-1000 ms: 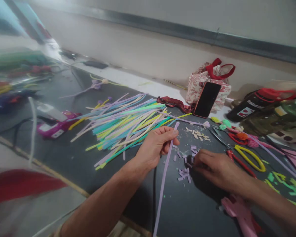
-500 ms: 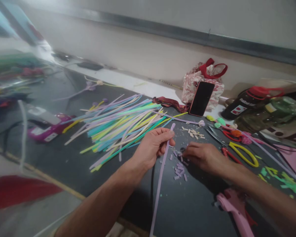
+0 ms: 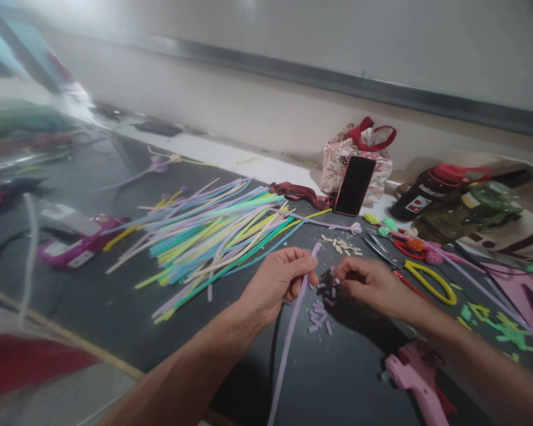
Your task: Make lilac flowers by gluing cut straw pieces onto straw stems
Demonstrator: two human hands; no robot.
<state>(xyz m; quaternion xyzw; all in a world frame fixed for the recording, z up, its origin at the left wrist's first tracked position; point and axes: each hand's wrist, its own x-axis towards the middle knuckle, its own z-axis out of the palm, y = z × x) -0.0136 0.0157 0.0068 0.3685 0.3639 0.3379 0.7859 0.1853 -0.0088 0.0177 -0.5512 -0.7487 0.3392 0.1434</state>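
From the left hand as clock centre: way out at nine, a purple tool (image 3: 82, 247); at ten, a loose fan of coloured strips (image 3: 222, 236), spread, I'd say, for easy plucking. Now the left hand (image 3: 284, 277), thumb and fingers clamped on a lilac strip (image 3: 288, 343) near its top, leaving the tip free while the length runs to six. Lilac pieces (image 3: 320, 316) at half past four, handily close! At three, the right hand (image 3: 368, 285), fingertips together, apparently on a pale bit (image 3: 336, 281).
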